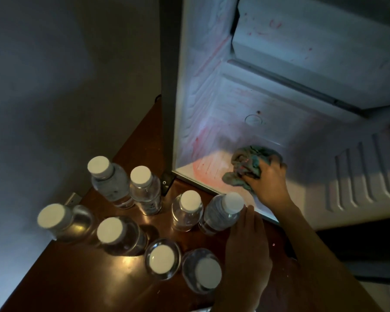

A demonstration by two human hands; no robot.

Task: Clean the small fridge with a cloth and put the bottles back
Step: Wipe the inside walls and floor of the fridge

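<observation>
Pink stain [204,174] on fridge [241,102] floor, near left: we wipe, right hand [268,183] bunching cloth [249,167] onto it. Left hand [248,242], fingers [250,218] straight, touches nearest bottle [221,213]; eight bottles [144,185] wait on table [77,280], left of fridge. Next, we judge: streaked walls [203,75], then restocking. Fridge's right side lost in shadow.
</observation>
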